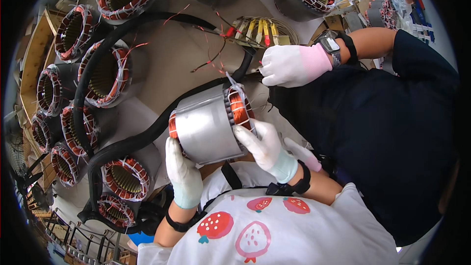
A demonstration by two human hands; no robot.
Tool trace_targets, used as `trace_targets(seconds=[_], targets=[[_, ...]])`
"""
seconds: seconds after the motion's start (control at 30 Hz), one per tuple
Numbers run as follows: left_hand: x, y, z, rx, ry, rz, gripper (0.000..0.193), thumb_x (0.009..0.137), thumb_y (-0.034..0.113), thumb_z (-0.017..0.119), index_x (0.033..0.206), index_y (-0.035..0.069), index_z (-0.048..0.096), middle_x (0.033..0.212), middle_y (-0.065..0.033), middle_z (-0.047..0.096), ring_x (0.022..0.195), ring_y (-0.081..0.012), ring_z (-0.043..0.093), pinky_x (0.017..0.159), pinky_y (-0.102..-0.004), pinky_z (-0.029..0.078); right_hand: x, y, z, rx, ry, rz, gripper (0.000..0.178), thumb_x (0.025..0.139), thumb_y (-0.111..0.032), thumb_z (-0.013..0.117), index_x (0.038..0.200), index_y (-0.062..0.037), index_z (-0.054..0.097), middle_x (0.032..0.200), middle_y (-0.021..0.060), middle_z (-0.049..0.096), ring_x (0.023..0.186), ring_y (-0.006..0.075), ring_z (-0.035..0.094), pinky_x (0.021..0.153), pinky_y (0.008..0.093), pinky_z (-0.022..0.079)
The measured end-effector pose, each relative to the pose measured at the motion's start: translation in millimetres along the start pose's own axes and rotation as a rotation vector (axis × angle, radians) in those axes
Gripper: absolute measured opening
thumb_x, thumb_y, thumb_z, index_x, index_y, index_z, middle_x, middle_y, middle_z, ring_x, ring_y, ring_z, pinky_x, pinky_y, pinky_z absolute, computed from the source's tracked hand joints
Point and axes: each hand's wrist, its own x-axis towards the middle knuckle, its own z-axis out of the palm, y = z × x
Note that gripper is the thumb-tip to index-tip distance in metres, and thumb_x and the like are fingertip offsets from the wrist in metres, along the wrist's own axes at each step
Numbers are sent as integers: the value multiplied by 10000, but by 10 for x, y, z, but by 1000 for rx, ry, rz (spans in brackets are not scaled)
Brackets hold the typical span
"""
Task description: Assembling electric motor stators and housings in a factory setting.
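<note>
A motor stator (205, 126) with a smooth silver shell and copper windings laced in white cord is held up between my two gloved hands. My left hand (182, 172) presses against its left end, with the fingers along the winding and shell. On the right end, my right hand (265, 149) grips the edge near the orange winding (239, 107). White lead sleeves stick up from that winding. Just beyond the stator, a co-worker's gloved hand (292, 65) with a pink cuff is closed near thin leads; what it holds is hidden.
Several more wound stators, such as a large one (104, 74), stand at the left and far side of the table (169, 51). A thick black cable sleeve (142, 140) winds across it. Coloured test clips (260, 30) lie beyond. The co-worker's dark-clothed body (378, 132) fills the right.
</note>
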Motion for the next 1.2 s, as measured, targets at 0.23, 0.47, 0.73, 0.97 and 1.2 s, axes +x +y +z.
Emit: trace_targets(seconds=[0.23, 0.47, 0.73, 0.97, 1.2], targets=[[27, -104, -83, 131, 154, 129, 363, 1061, 320, 353, 1248, 48, 505, 1279, -63, 529, 1126, -131, 543, 970, -315, 435, 88, 206, 27, 84, -49, 98, 243, 956, -222, 608, 934, 14, 657, 657, 16, 561, 616, 58, 462, 564, 266, 385], [145, -334, -379, -190, 184, 108, 564, 878, -173, 473, 1416, -38, 372, 1333, -209, 490, 1168, -290, 543, 999, -352, 457, 53, 339, 12, 117, -88, 129, 272, 979, -255, 576, 919, 0, 649, 668, -36, 498, 626, 41, 410, 564, 245, 353], [187, -341, -393, 749, 84, 498, 563, 827, -187, 470, 1375, -66, 415, 1309, -227, 500, 1129, -320, 565, 972, -378, 473, 136, 256, 82, 93, -65, 88, 290, 994, -263, 548, 924, 4, 637, 646, -27, 502, 615, 48, 423, 560, 254, 362], [228, -323, -372, 139, 247, 217, 425, 907, -76, 466, 1331, -60, 450, 1311, -178, 516, 1158, -283, 552, 1007, -383, 440, 62, 280, 146, 71, -40, 59, 296, 980, -271, 575, 903, 8, 636, 660, -6, 538, 612, 60, 451, 567, 271, 387], [224, -312, -378, 134, 77, 228, 429, 1056, 306, 304, 1305, 0, 472, 1289, -88, 538, 1186, -164, 516, 1036, -341, 399, 27, 189, 176, -47, -42, 37, 284, 942, -255, 624, 889, 24, 639, 702, 94, 609, 615, 191, 541, 626, 342, 448]])
